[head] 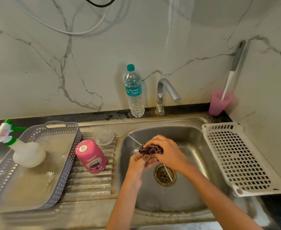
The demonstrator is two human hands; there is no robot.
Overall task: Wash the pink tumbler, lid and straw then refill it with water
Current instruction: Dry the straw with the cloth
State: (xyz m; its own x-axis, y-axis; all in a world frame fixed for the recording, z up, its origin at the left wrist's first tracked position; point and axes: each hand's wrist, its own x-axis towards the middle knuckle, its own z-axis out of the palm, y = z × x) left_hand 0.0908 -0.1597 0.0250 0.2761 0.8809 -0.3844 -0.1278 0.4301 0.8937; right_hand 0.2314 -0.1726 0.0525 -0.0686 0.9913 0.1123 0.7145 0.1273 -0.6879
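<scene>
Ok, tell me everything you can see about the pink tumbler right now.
The pink tumbler stands upside down on the ribbed steel drainboard, left of the sink basin, tilted slightly. It looks like smooth plastic or coated metal, with a cartoon face printed upside down on its side and a round sticker on its upturned base. No lid is on it and neither hand touches it.
</scene>
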